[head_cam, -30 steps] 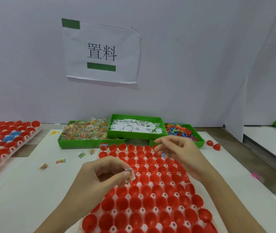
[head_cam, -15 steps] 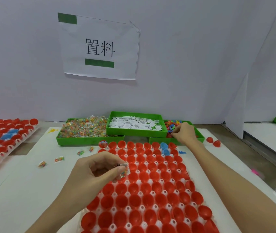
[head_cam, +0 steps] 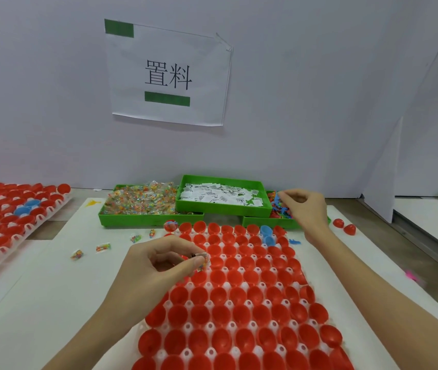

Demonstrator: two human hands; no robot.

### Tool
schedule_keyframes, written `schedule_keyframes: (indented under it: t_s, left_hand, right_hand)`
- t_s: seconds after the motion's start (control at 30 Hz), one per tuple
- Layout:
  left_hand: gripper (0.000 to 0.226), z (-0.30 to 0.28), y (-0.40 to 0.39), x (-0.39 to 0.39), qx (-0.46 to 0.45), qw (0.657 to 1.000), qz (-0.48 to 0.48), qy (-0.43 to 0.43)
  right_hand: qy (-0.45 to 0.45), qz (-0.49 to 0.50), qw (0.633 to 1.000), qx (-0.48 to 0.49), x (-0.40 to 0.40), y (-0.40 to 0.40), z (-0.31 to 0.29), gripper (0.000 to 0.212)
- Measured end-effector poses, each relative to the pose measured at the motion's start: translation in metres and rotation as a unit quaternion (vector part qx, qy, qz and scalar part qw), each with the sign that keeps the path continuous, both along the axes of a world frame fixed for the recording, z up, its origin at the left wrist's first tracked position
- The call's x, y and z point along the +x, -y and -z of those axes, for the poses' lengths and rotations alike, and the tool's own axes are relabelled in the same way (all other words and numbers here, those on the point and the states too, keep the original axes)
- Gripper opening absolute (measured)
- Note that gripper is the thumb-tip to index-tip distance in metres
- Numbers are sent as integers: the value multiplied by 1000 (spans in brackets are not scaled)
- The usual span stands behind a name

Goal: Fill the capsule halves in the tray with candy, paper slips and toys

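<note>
My left hand (head_cam: 159,263) pinches a candy packet (head_cam: 203,261) above the left side of the tray (head_cam: 239,327) of red halves (head_cam: 224,313). My right hand (head_cam: 303,206), fingers curled, reaches into the far right toy bin (head_cam: 255,222); I cannot tell whether it grips a toy.

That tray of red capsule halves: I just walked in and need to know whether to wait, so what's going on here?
A person is filling the capsule halves in the white tray. The left hand pinches a small candy packet over the tray. The right hand reaches into the green toy bin at the back. Nearly all the halves look empty, so the job has barely started.
</note>
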State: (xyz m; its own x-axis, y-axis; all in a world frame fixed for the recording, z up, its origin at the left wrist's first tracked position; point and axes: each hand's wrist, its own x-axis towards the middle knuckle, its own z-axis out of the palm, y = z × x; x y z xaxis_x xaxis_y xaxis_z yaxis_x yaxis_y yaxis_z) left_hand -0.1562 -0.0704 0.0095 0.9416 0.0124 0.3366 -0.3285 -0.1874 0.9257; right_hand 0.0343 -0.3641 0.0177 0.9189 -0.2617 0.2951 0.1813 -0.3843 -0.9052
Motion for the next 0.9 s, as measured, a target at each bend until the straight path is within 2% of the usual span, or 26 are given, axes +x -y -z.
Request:
schedule_keyframes:
  t_s: [0.13,0.33,0.57,0.73,0.9]
  left_hand:
    - [13,-1,1,-2,-5,1000,-3,10]
    - [16,0,8,-7,13,999,-21,47]
    - [14,1,12,-8,11,997,-9,80]
    - [13,5,16,-9,-5,998,0,59]
    - [14,3,17,-9,-36,998,30,39]
  right_hand:
    - [-19,-160,985,64,-53,-31,-18,9]
    - [-51,-374,926,-19,-135,-75,-18,9]
    - [-27,-401,915,-36,-157,-71,-25,8]
    - [-38,-433,900,-43,-160,-65,-20,12]
    - [-42,-430,900,-49,-156,-61,-14,11]
